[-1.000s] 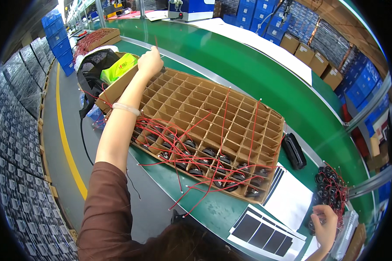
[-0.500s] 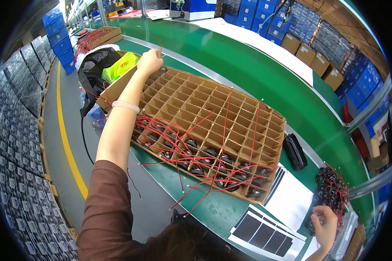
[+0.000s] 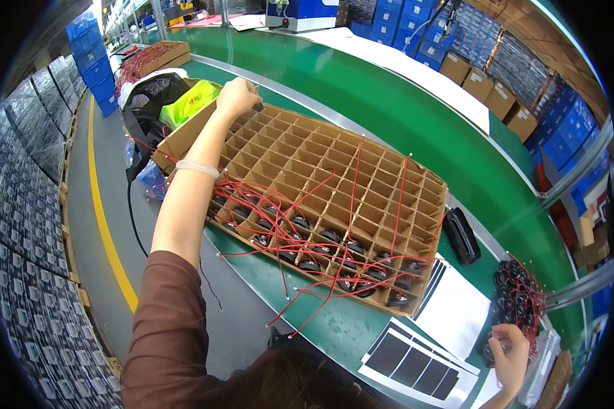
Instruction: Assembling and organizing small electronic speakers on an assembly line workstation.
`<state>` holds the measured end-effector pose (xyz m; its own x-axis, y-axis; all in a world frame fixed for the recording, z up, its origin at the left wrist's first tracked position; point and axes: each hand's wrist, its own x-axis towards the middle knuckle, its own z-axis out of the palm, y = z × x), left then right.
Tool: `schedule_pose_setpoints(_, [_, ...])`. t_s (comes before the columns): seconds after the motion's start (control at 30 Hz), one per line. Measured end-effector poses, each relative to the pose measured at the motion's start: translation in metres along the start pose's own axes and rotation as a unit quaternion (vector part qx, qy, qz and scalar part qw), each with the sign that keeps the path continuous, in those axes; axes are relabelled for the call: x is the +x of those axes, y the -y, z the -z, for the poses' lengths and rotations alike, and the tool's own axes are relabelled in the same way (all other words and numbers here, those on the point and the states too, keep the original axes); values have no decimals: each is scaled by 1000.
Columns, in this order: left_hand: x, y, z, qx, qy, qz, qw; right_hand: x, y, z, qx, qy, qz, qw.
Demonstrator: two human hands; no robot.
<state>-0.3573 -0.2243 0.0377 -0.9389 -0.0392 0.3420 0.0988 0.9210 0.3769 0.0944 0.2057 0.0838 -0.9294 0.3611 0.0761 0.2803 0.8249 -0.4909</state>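
A cardboard divider box lies aslant on the green table. Small black round speakers with long red wires fill its near cells, while most of the far cells stand empty. My left hand is closed at the box's far left corner. A dark edge of a speaker shows under its fingers, with a bit of red wire above. At lower right my right hand has curled fingers, with a dark round speaker at the fingertips. It is beside a heap of speakers with red wires.
Black-and-white printed sheets and a black case lie near the box's right end. A black mesh bag with a yellow-green packet is at the left. Beyond runs a green belt. Blue crates are stacked far left.
My left hand has shifted slightly right at the box corner, and the wire above it shows shorter. My right hand has hardly moved beside the heap.
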Motion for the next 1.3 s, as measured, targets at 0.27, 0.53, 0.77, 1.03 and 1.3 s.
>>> schedule_pose_setpoints(0.27, [-4, -13, 10, 91, -54, -105, 989, 2, 1, -5, 15, -6, -10, 1000])
schedule_pose_setpoints(0.53, [8, 6, -4, 155, -16, -94, 983, 7, 0, -7, 11, 8, -21, 1000])
schedule_pose_setpoints(0.77, [-1, -18, 22, 7, -49, -15, 999, -2, -7, 6, 28, -22, -19, 999])
schedule_pose_setpoints(1.03, [-95, -148, 85, -272, 44, -240, 931, 15, 2, -6, 57, -63, 28, 996])
schedule_pose_setpoints(1.3, [-223, -279, 94, -331, 98, -580, 738, -11, -23, 18, 90, -243, 5, 966])
